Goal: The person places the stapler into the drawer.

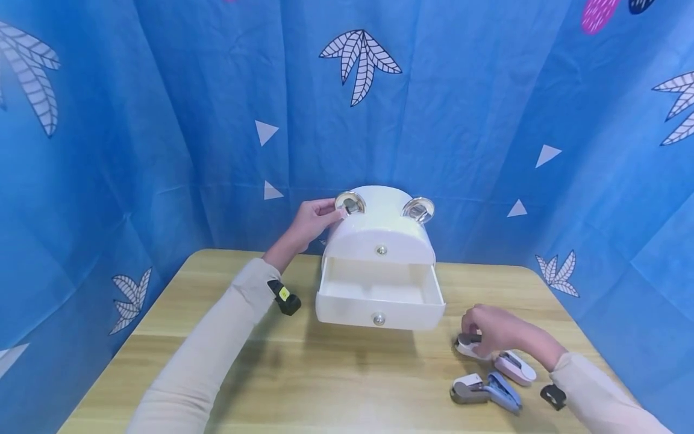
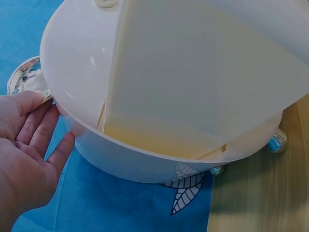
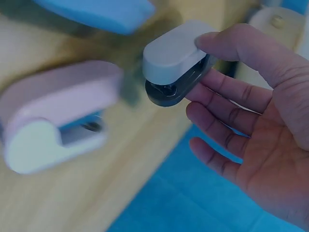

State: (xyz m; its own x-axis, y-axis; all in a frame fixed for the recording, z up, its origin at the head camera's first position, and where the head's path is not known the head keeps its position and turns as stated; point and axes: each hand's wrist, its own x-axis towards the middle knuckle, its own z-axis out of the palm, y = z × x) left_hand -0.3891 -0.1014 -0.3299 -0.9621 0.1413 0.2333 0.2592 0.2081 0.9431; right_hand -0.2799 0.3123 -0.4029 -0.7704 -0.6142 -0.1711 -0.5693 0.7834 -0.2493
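Observation:
A white drawer box [image 1: 374, 230] with two shiny ears stands toward the back of the table. Its lower drawer [image 1: 347, 308] is pulled out and bare inside; the upper drawer is closed. My left hand [image 1: 311, 222] pinches the box's left ear [image 2: 21, 77], with the other fingers against the side wall. At the right, my right hand [image 1: 499, 330] holds a small white and dark grey stapler [image 3: 174, 53] between thumb and fingers. Close by lies a pink and white stapler [image 1: 515, 369]. Whether the held stapler touches the table cannot be told.
A blue stapler [image 1: 504, 393] and a grey and white stapler [image 1: 468, 390] lie touching or nearly so at the front right of the wooden table [image 1: 325, 386]. Blue patterned curtain [image 1: 217, 120] hangs close behind the table and at both sides.

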